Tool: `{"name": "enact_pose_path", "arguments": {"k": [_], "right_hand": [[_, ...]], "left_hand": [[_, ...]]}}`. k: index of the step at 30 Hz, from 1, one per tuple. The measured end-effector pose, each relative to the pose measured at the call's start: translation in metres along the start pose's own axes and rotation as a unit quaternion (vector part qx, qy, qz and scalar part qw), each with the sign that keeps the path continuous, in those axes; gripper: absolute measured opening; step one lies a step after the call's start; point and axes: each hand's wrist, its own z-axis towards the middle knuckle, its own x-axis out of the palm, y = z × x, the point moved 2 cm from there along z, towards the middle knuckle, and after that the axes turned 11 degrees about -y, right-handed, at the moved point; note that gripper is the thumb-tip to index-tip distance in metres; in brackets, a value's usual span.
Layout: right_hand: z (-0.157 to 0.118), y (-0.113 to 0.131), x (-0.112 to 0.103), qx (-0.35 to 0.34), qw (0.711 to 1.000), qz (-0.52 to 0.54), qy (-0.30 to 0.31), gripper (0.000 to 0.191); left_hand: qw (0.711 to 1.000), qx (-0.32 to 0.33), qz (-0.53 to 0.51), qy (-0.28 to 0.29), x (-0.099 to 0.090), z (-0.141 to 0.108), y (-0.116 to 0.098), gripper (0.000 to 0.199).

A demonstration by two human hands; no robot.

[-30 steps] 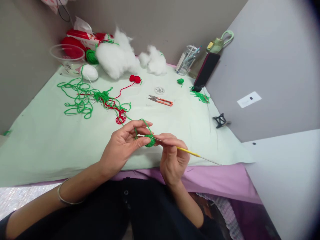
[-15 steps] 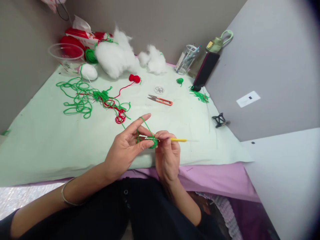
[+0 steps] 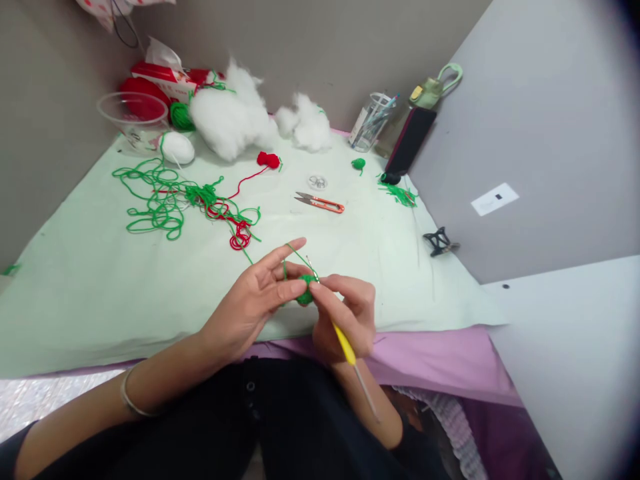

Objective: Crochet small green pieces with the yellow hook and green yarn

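Note:
Between thumb and fingers, my left hand point(image 3: 250, 300) pinches a small round piece of green crochet point(image 3: 305, 291). Green yarn point(image 3: 297, 252) runs over its raised forefinger and down to the piece. A crochet hook with a yellow handle point(image 3: 345, 343) is gripped in my right hand point(image 3: 349, 310); the metal tip stands up at the edge of the crochet, by the yarn. The hook's rear end points down towards my right forearm. Both hands meet just above the table's front edge.
Thread snips point(image 3: 320, 203) lie beyond my hands, near a small clear dish point(image 3: 317, 182). Tangled green and red yarn point(image 3: 200, 200) spreads on the left. White stuffing point(image 3: 230, 117), a clear tub point(image 3: 133, 120) and a tissue box point(image 3: 167, 77) stand behind. A phone point(image 3: 411, 143) leans at right.
My right hand has turned the hook from level to steeply slanted, its tip now pointing up and its handle down. My left forefinger has dipped slightly; the crochet stays in my left hand.

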Motion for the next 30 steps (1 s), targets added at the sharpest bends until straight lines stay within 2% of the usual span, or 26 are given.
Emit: {"name": "enact_pose_path", "arguments": {"k": [2, 4, 7, 12, 17, 19, 21, 23, 25, 30], "right_hand": [[0.005, 0.004, 0.001, -0.009, 0.997, 0.051, -0.053, 0.038], [0.011, 0.007, 0.004, 0.015, 0.993, 0.106, -0.048, 0.033], [0.018, 0.01, 0.003, 0.063, 0.987, 0.144, -0.023, 0.027], [0.021, 0.009, -0.005, 0.159, 0.971, 0.177, -0.016, 0.02], [0.028, 0.005, -0.006, 0.28, 0.926, 0.253, -0.01, 0.016], [0.029, 0.005, -0.003, 0.306, 0.912, 0.273, 0.002, 0.017], [0.028, 0.007, 0.0, 0.28, 0.928, 0.247, 0.011, 0.016], [0.026, 0.009, 0.003, 0.217, 0.958, 0.188, 0.009, 0.016], [0.025, 0.008, 0.005, 0.177, 0.974, 0.143, 0.001, 0.017], [0.028, 0.0, 0.003, 0.226, 0.964, 0.137, 0.001, 0.015]], "left_hand": [[0.998, -0.057, -0.03, 0.012, 0.0, 0.0, -0.001, 0.063], [0.996, -0.074, -0.041, 0.016, 0.0, 0.0, -0.004, 0.061], [0.997, -0.064, -0.043, 0.013, -0.001, 0.002, -0.008, 0.058], [0.999, -0.046, -0.022, 0.021, -0.005, 0.007, -0.012, 0.052], [0.998, -0.039, -0.005, 0.042, -0.006, 0.01, -0.012, 0.044], [0.998, -0.038, -0.002, 0.044, -0.005, 0.009, -0.01, 0.041], [0.999, -0.032, -0.004, 0.039, -0.002, 0.009, -0.005, 0.038], [0.999, -0.022, -0.006, 0.033, 0.0, 0.008, -0.001, 0.038], [0.999, -0.017, 0.0, 0.031, 0.0, 0.007, 0.002, 0.039], [0.999, -0.012, 0.03, 0.011, -0.007, 0.01, -0.001, 0.04]]}}
